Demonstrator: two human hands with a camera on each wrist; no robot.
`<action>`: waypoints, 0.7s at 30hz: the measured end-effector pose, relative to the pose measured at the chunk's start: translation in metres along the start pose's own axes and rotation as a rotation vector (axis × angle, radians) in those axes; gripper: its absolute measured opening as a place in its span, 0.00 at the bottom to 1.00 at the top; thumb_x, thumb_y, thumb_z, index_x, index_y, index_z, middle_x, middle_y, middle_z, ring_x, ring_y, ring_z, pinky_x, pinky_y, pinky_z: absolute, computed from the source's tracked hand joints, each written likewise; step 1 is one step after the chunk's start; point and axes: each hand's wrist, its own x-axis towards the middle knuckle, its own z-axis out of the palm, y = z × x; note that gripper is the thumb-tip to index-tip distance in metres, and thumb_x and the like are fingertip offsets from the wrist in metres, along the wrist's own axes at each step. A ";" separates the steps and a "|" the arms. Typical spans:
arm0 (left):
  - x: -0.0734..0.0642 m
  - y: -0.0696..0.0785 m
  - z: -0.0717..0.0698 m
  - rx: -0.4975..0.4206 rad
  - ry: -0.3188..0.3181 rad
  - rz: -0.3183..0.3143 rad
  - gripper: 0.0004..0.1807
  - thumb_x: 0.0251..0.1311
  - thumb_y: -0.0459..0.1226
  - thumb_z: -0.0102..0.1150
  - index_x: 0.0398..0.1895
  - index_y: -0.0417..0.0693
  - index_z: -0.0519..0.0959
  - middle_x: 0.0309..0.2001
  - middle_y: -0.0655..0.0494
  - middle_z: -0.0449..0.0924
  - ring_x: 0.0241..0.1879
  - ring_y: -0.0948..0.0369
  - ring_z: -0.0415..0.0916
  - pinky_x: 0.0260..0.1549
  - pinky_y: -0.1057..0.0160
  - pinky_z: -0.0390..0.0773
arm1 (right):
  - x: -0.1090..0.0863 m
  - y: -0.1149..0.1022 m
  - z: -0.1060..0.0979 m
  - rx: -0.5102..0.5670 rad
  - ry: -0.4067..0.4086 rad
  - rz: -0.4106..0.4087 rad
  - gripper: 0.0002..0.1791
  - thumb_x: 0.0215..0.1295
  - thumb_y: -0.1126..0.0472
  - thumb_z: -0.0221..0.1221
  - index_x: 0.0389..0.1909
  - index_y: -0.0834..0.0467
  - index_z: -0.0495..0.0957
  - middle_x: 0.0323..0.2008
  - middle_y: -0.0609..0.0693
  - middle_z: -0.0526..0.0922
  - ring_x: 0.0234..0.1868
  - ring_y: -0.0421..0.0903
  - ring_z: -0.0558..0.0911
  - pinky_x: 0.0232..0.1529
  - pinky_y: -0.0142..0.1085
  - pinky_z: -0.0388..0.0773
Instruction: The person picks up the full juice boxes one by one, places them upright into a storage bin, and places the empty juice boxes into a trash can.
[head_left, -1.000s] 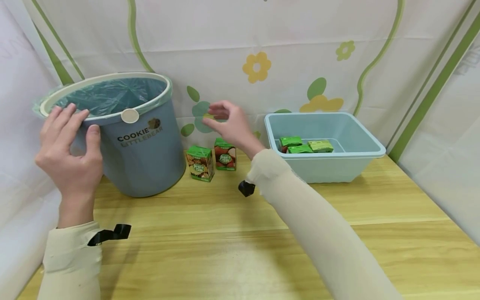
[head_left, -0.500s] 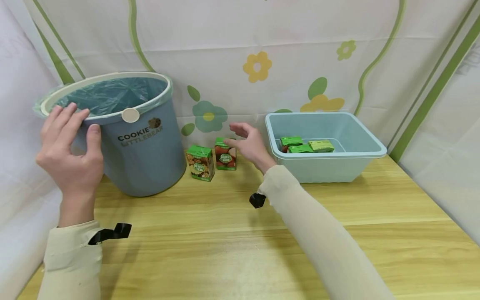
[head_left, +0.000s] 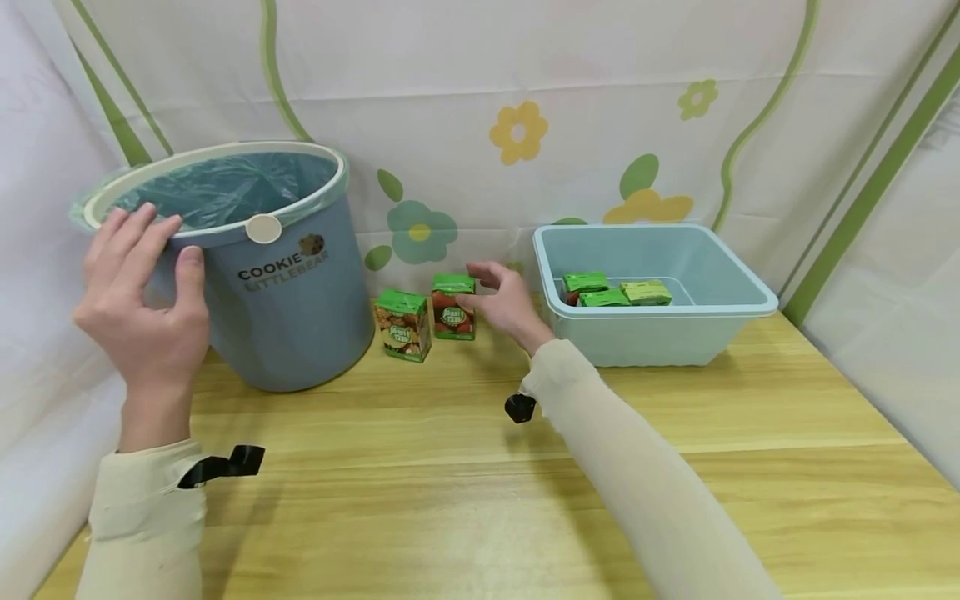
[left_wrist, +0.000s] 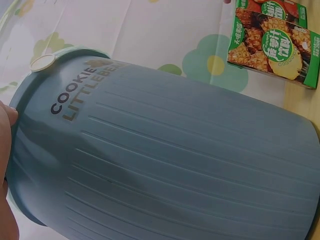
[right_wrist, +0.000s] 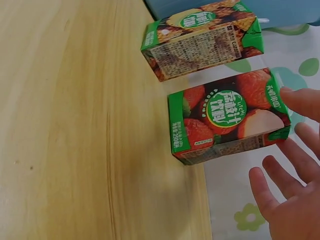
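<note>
Two juice boxes stand upright on the table: a litchi juice box and, to its left and nearer, a pineapple juice box. My right hand is at the litchi box's upper right side, its thumb overlapping the front in the head view. Seen from the right wrist, the thumb lies at the box's top edge and the other fingers are spread apart. On the left, my left hand rests with fairly straight fingers at the near rim of a blue trash bin. The left wrist view shows mostly the bin's ribbed wall.
A thin clear bag lines the bin. Right of the juice boxes stands a light blue plastic basin with several green-topped boxes lying inside. Behind everything hangs a white flowered cloth. The wooden table runs in front.
My right hand has come down and to the right, from above the juice boxes to the litchi box's upper right side. My left hand stays at the bin's rim.
</note>
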 end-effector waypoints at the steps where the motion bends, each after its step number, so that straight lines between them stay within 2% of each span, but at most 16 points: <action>1: 0.000 0.000 0.000 0.001 0.000 0.000 0.20 0.65 0.48 0.65 0.52 0.47 0.91 0.60 0.52 0.88 0.71 0.62 0.77 0.77 0.61 0.68 | 0.000 0.001 0.000 -0.005 -0.002 0.000 0.33 0.69 0.57 0.71 0.74 0.47 0.74 0.74 0.49 0.75 0.78 0.56 0.70 0.75 0.52 0.73; 10: 0.000 0.003 0.000 0.001 0.004 -0.004 0.20 0.65 0.48 0.65 0.52 0.47 0.91 0.60 0.52 0.88 0.71 0.62 0.78 0.77 0.62 0.68 | -0.001 0.004 0.001 -0.084 0.005 0.001 0.30 0.71 0.56 0.70 0.72 0.50 0.76 0.63 0.52 0.82 0.65 0.52 0.80 0.64 0.50 0.82; 17: 0.000 0.005 0.001 -0.009 0.010 -0.006 0.20 0.65 0.47 0.64 0.52 0.46 0.91 0.59 0.51 0.89 0.71 0.61 0.78 0.77 0.61 0.68 | -0.005 -0.004 -0.001 -0.148 0.107 -0.063 0.27 0.70 0.53 0.70 0.69 0.52 0.79 0.60 0.51 0.85 0.62 0.51 0.83 0.62 0.49 0.83; 21: 0.000 0.005 0.001 -0.005 0.007 -0.006 0.20 0.65 0.47 0.63 0.52 0.46 0.91 0.60 0.51 0.89 0.71 0.61 0.78 0.77 0.62 0.68 | -0.007 -0.013 -0.004 -0.158 0.139 -0.115 0.26 0.70 0.51 0.70 0.67 0.50 0.80 0.59 0.49 0.85 0.60 0.50 0.83 0.62 0.50 0.83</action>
